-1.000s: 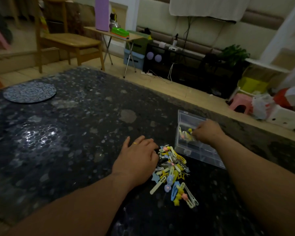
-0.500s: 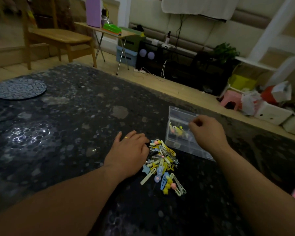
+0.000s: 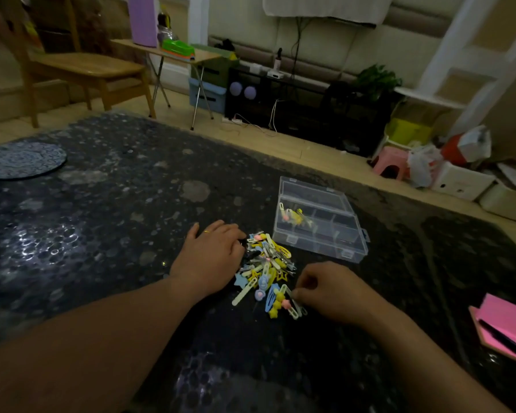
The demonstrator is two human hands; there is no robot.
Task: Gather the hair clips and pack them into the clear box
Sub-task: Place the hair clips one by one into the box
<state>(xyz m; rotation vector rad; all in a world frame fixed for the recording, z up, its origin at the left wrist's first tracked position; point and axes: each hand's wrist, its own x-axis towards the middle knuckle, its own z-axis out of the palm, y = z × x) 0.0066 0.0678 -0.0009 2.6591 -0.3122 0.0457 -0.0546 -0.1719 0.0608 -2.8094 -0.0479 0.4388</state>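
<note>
A pile of small pastel hair clips (image 3: 267, 269), yellow, blue, pink and white, lies on the dark speckled table. My left hand (image 3: 210, 257) rests flat against the pile's left side, fingers on the clips, a ring on one finger. My right hand (image 3: 329, 289) sits at the pile's near right edge, thumb and fingers pinched at a white clip (image 3: 295, 307). Behind the pile stands the clear box (image 3: 337, 247), lid open and divided into compartments, with a few clips (image 3: 294, 217) in its left compartment.
A round patterned mat (image 3: 21, 159) lies at the table's far left. A pink notebook (image 3: 507, 326) sits near the right edge. Beyond the table are a wooden chair (image 3: 81, 70), a folding table (image 3: 173, 53), a pink stool (image 3: 390, 163) and boxes.
My right hand has left the clear box and come back to the near right edge of the pile, pinching at a clip. My left hand stays on the pile.
</note>
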